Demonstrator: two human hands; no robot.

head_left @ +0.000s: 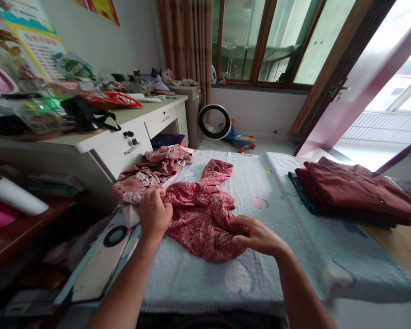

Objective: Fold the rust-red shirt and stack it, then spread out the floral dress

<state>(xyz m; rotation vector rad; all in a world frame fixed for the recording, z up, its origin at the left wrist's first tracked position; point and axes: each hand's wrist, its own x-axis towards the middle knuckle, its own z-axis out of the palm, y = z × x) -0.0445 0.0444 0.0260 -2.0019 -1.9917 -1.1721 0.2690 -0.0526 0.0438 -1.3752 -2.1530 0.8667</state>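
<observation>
A crumpled red floral shirt (205, 214) lies on a pale blue cloth (260, 269), with one part stretched out toward the far side. My left hand (155, 214) is closed at the shirt's left edge, its fingers pinched on the fabric. At the opposite edge, my right hand (258, 236) rests its fingers on the shirt; the thumb stands apart from them and red fabric shows in the gap. A bunched pink garment with dark patterns (140, 183) lies just beyond my left hand.
Folded dark red clothes (356, 189) are stacked on the right. A white board with a round dark ring (99, 265) lies at the left edge. Behind it stands a cluttered white desk (123, 151). An open washer door (214, 122) and a blue toy car (239, 137) are at the back.
</observation>
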